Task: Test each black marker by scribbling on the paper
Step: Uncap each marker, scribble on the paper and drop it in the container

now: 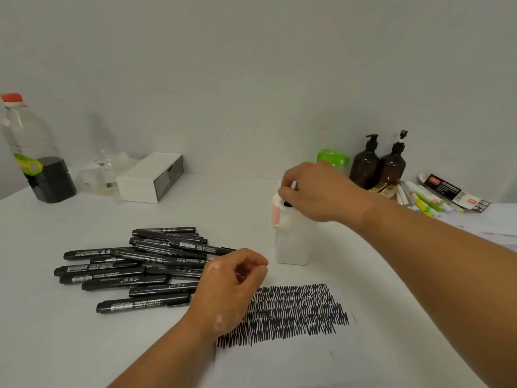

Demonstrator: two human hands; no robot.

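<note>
Several black markers (134, 264) lie in a loose pile on the white table, left of centre. A sheet of paper (349, 348) lies in front of me, its upper half filled with rows of black scribbles (293, 312). My left hand (232, 287) hovers between the pile and the paper with its fingers loosely curled and nothing in them. My right hand (316, 191) reaches over a white container (293, 245) behind the paper. Its fingertips pinch a black marker (287, 203) at the container's mouth; most of that marker is hidden.
A large bottle with a red cap (33, 152) and a white box (151, 177) stand at the back left. Two brown pump bottles (377, 163) and a heap of coloured highlighters (422, 200) are at the back right. The wall is close behind.
</note>
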